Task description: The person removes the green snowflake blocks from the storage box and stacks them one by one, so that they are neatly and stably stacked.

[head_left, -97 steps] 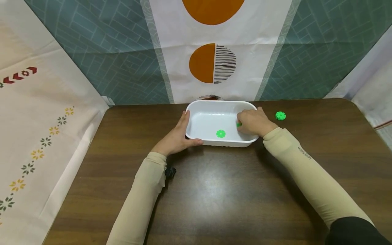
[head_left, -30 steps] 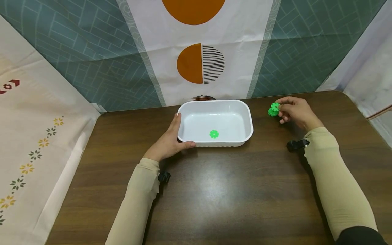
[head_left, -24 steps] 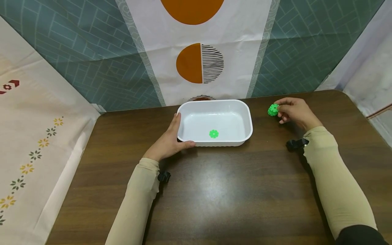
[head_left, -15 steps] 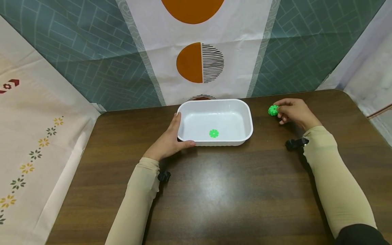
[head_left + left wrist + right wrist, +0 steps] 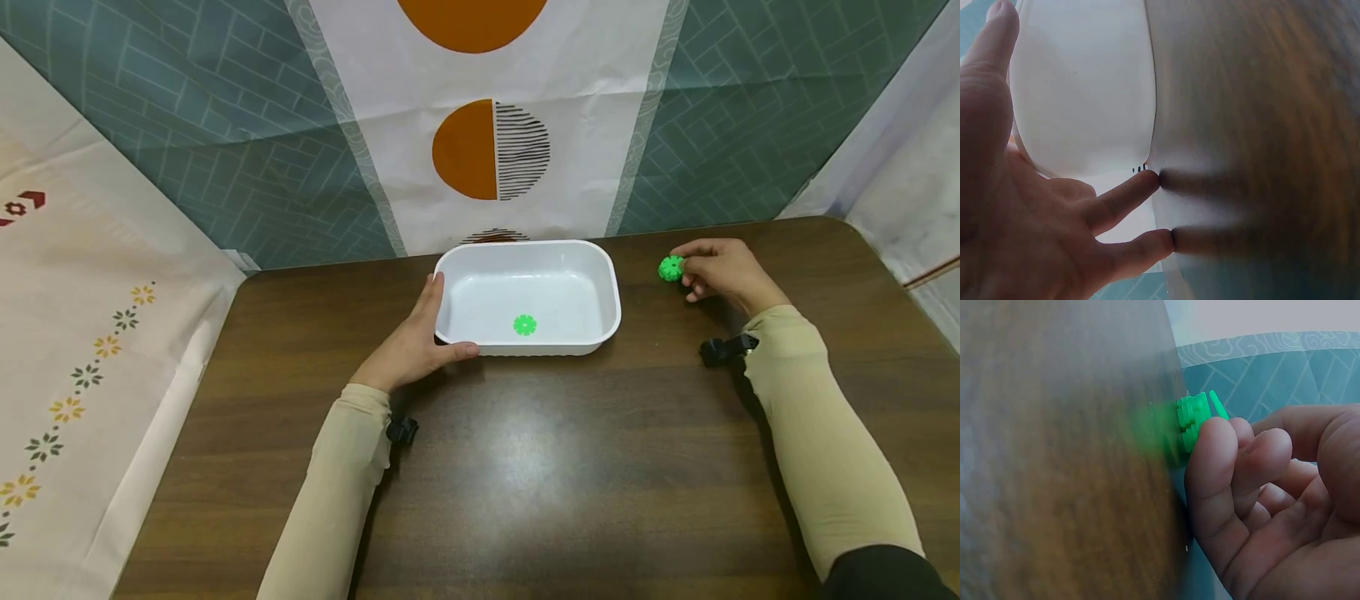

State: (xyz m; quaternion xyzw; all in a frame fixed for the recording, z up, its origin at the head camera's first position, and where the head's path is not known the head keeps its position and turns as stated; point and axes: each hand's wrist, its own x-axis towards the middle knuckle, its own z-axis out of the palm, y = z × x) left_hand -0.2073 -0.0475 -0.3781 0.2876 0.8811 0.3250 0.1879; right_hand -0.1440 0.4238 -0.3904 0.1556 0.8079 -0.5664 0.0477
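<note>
In the head view a white plastic tray (image 5: 540,350) stands near the table's back edge. One green notched disc (image 5: 524,325) lies flat inside it. My left hand (image 5: 405,346) rests against the tray's left end, thumb along the front side and fingers spread; in the left wrist view two fingertips touch the table. To the right of the tray, my right hand (image 5: 726,271) pinches a green notched disc (image 5: 1217,404) between thumb and fingers. That disc is tilted just above a small stack of green discs (image 5: 1191,417); contact between them is unclear.
The brown wooden table (image 5: 517,483) ends just behind the tray at a patterned cloth (image 5: 585,183). Another cloth (image 5: 180,392) borders the left side. Black wrist devices (image 5: 718,352) sit under both sleeves.
Earlier, my right hand was in the tray at a second disc; it then carried a disc right to the stack and lowered it. Lately it barely moves. The left hand stays at the tray.
</note>
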